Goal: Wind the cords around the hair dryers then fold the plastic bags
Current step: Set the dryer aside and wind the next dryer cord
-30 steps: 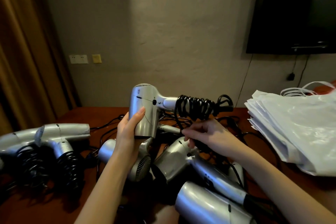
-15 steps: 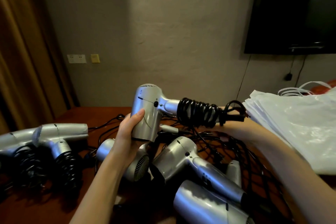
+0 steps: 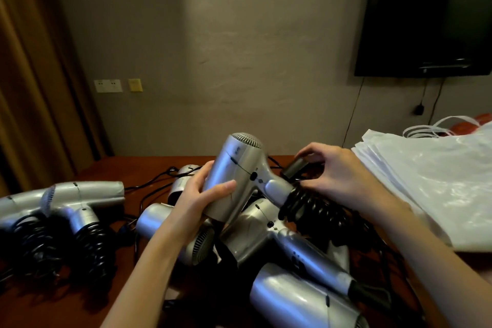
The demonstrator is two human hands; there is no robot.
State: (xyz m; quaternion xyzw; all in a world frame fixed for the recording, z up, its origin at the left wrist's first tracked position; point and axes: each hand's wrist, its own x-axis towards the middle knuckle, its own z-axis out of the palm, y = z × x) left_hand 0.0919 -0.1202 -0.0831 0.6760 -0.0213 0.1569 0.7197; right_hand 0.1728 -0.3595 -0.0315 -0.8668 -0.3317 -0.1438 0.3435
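On the tabletop [image 3: 149, 168], 2 wound hair dryers [image 3: 80, 202] lie left of the left hand [image 3: 197, 200]; a pile of hair dryers [image 3: 266, 247] lies below both hands; stacked plastic bags [image 3: 431, 181] lie right of the right hand [image 3: 335, 170].

Glossy silver plastic hair dryer [image 3: 234, 176], matt black cord [image 3: 314, 208], crinkly translucent plastic bags [image 3: 431, 184].

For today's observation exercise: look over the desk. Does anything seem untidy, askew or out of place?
Yes. In the middle, unwound hair dryers lie heaped across each other with loose cords trailing over the table, unlike the two wound hair dryers at the left. Nothing looks damaged or spilled.
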